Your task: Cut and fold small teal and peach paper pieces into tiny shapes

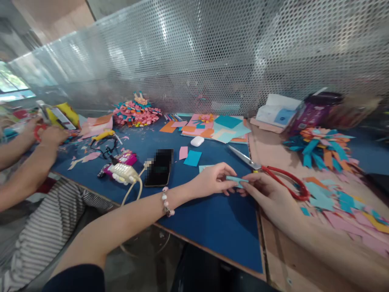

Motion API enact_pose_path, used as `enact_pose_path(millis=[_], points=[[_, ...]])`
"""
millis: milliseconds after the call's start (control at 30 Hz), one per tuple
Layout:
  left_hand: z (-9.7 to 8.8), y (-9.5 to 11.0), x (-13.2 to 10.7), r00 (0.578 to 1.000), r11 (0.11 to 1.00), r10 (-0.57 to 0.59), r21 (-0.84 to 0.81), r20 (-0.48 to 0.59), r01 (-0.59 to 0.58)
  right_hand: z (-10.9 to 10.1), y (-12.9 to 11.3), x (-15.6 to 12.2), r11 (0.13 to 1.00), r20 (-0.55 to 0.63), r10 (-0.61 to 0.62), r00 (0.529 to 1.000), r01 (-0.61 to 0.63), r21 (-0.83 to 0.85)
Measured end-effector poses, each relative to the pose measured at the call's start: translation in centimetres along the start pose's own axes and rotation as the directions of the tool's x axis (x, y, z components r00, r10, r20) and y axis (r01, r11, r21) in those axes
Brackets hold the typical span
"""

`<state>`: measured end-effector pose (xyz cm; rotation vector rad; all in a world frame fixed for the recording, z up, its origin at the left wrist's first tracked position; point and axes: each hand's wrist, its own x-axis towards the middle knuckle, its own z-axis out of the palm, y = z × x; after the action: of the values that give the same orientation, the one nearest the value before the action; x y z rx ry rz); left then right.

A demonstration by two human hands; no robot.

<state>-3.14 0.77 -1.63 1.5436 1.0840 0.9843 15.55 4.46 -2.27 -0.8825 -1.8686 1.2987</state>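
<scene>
Teal paper strip (236, 179) btwn both hands, left hand (212, 180), right hand (267, 192)

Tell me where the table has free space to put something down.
Bare blue mat lies below the left hand and right hand, right of the phone. Crowded: paper scraps right of the red scissors, and the far edge.

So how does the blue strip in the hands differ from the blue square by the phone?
The blue strip is narrow, pinched between left hand and right hand; the blue square is broader, lying flat and untouched on the table. Both are light blue paper.
</scene>
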Motion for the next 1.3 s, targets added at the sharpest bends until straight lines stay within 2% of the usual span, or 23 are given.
enact_pose_path(millis=[233,467,900,1133,1300], points=[[0.2,0.0,-0.2,0.998,0.996,0.018,0.084,-0.067,-0.012,0.1,-0.1,0.1,0.999,0.032,0.03,0.999,-0.031,0.021],[0.5,0.6,-0.5,0.992,1.0,-0.004,0.02,-0.126,0.006,-0.1,0.3,-0.1,0.998,0.021,0.009,1.0,-0.01,0.061],[0.7,1.1,-0.9,0.988,0.994,-0.101,0.019,-0.117,0.104,-0.3,0.1,-0.2,0.992,0.017,0.059,0.998,-0.06,0.112],[0.3,1.6,-1.0,0.974,0.954,-0.076,0.269,-0.212,0.133,-0.2,-0.5,-0.2,0.992,0.002,0.081,0.997,-0.081,0.1],[0.5,1.6,-1.2,0.968,0.978,-0.081,0.168,-0.236,0.123,-0.1,-0.6,-0.2,0.992,0.057,0.102,0.993,-0.105,0.065]])
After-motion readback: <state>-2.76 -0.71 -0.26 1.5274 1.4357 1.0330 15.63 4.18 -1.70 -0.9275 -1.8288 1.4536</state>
